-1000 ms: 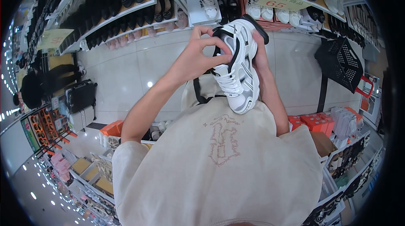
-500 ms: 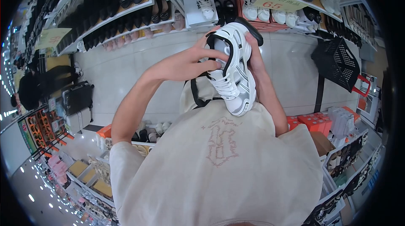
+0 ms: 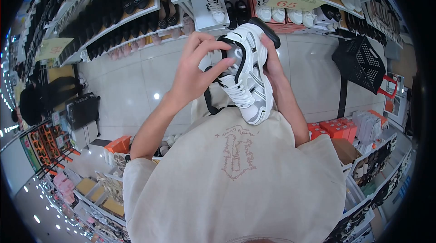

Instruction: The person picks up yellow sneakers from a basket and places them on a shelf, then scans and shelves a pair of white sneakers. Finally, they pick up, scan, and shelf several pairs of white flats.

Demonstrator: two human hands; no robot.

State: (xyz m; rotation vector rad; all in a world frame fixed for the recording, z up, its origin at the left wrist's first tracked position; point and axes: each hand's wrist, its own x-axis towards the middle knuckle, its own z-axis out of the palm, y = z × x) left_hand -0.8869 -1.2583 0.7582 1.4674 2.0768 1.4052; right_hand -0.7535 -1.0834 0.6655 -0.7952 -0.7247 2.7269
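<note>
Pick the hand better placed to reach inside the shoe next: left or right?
Probably the left hand: its thumb and fingers are spread at the opening of the white shoe. The right hand is busy holding it near the heel.

The shoe is white with grey panels, black trim around the opening and white laces threaded across; it is held up in the right hand, tilted sideways, opening facing left, toe lowest in view

Basket right of shoe, apparently lower
</note>
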